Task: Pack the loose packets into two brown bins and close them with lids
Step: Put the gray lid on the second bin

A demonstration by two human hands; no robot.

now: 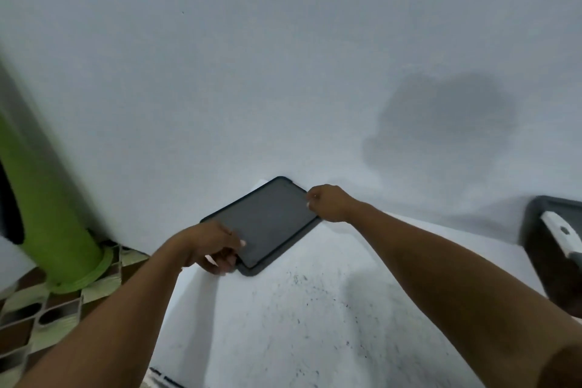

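A dark grey rectangular lid [264, 224] is held tilted over the far edge of the white table [299, 324], close to the white wall. My left hand [217, 249] grips its near left corner, thumb on top and fingers underneath. My right hand [327, 203] grips its far right edge with curled fingers. A second dark bin or lid [548, 261] with a white handle on it lies at the table's right edge. No packets are in view, and I cannot tell whether a bin sits under the held lid.
A green pillar [53, 214] rises from the patterned tiled floor [37, 318] at the left. The white wall [283, 57] fills the upper view, with a shadow on it at the right. Dark specks mark the tabletop near me.
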